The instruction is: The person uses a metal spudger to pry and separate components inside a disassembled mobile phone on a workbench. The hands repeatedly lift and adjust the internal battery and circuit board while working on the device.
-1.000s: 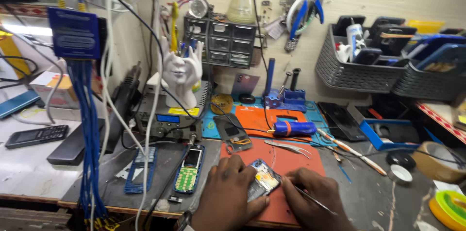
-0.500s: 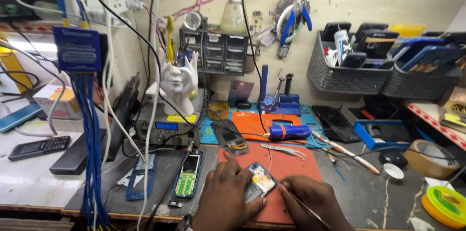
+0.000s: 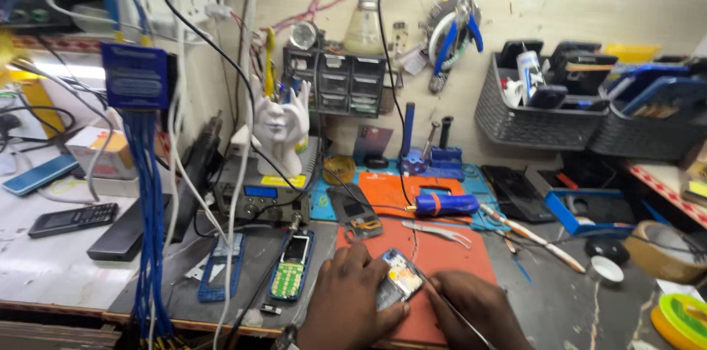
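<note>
My left hand (image 3: 352, 304) grips a small opened phone body (image 3: 398, 284), its circuit board showing, over an orange work mat (image 3: 449, 262). My right hand (image 3: 477, 309) holds a thin metal probe (image 3: 449, 312) whose tip rests at the phone's right edge. A keypad phone with a green board (image 3: 289, 270) lies to the left of my left hand, and a blue phone part (image 3: 219, 267) lies beyond it. Tweezers (image 3: 438, 231) rest on the mat above my hands.
A blue-handled tool (image 3: 444, 204) lies on a second orange mat. A white bust figure (image 3: 280, 129) stands on a bench meter. Blue cables (image 3: 151, 195) hang at left. Dark baskets (image 3: 541, 111) of parts line the back right. Tape rolls (image 3: 666, 247) sit at right.
The view has drifted slightly left and down. My hands stay on the phone body, with the probe still at its edge.
</note>
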